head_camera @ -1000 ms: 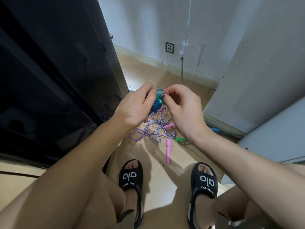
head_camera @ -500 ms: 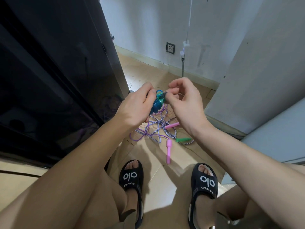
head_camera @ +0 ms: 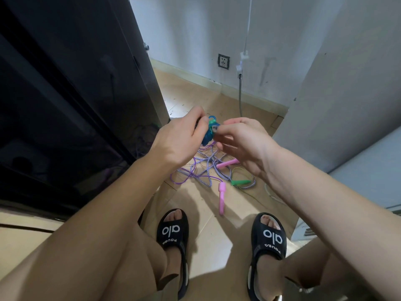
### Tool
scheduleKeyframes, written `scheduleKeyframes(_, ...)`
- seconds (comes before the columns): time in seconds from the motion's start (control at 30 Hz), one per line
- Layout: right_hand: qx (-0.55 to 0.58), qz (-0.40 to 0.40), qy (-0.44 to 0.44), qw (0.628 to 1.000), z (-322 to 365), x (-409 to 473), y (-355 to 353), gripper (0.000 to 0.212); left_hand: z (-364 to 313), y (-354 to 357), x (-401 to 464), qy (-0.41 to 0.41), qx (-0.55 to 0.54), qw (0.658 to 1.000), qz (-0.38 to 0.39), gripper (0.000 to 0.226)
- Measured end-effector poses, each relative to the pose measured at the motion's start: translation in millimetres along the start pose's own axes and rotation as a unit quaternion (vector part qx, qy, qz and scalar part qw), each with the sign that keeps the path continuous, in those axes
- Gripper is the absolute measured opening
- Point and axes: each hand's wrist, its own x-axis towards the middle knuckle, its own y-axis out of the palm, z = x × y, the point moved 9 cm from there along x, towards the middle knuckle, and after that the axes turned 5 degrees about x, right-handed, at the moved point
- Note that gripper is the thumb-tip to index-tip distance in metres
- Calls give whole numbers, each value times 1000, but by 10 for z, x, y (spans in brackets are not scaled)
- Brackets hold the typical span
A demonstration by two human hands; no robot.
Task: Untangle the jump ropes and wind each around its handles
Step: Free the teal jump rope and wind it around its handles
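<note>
Left hand [head_camera: 180, 140] grips the wound blue rope bundle [head_camera: 207, 134], its long axis running near to far; right hand [head_camera: 243, 142], just right of bundle, pinches the loose end at its top; remaining tangle [head_camera: 208, 170] on floor below.

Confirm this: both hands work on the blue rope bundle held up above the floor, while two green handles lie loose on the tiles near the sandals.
One thing is off. The head view shows the left hand and right hand on the blue rope bundle, but the two loose handles lying near the sandals are pink; only one green handle is visible.
</note>
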Motion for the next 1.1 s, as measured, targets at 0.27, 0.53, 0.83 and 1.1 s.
scheduleKeyframes(0.27, -43, -24, 82, 995, -121, 50, -100, 12, -36, 117, 13, 5, 39, 999, 30, 21)
scheduleKeyframes(0.53, -8, -44, -11, 999, -52, 17, -55, 8, 103, 197, 66, -25, -26, 999, 34, 20)
scheduleKeyframes(0.83, 81, 28, 122, 989, -255, 27, 94, 6, 106, 210, 78, -20, -62, 997, 45, 20)
scheduleKeyframes(1.1, 125, 66, 112, 984, -191, 10, 201, 5, 145, 152, 48, -58, -138, 988, 41, 22)
